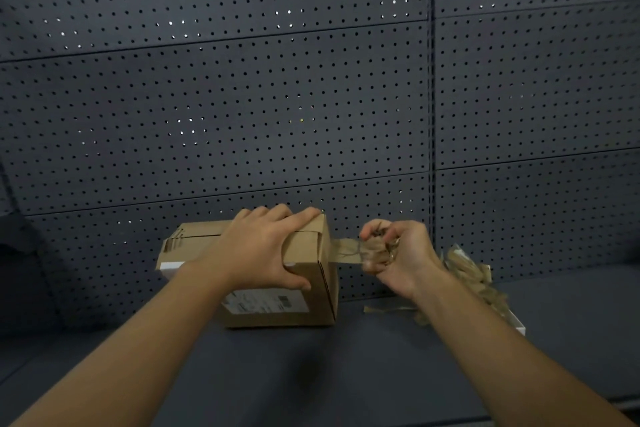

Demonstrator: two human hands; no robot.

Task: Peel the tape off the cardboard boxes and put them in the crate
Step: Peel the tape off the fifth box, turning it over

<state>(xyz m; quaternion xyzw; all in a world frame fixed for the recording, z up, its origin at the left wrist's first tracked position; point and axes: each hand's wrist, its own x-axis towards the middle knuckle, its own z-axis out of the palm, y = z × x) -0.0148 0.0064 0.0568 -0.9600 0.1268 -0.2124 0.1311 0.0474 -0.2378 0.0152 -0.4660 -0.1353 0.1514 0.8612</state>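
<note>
Step in hand: tape removal, mid-peel. The brown rectangular cardboard box (273,274) rests on the dark grey shelf surface (311,374), at about 6 o'clock from frame centre, in front of the dark perforated metal back panel (242,97). A white printed shipping label (266,302) faces the camera on the near side.

Left hand (266,250): spread wide, palm down over the top right portion of the box, fingers draped over the far top edge and thumb pressed on the near face. It clamps the box in place.

Right hand (394,256): closed into a fist at 3 o'clock from the box, bunched around a wad of brown paper tape (349,250). A taut strip runs from the fist to the right end face of the box, where it remains attached.

Orientation: the box's long axis runs from 9 o'clock to 3 o'clock, slightly rotated so the right end face angles toward the camera. The tape strip extends along the same axis.

A pile of crumpled brown tape scraps (474,281) lies at 3 o'clock from the right hand, partly over a white-edged object that cannot be identified.

Next move, as judged: pull further toward 3 o'clock while the left hand resists, until the strip releases. Further tape appears on the top left end. No crate is visible.
</note>
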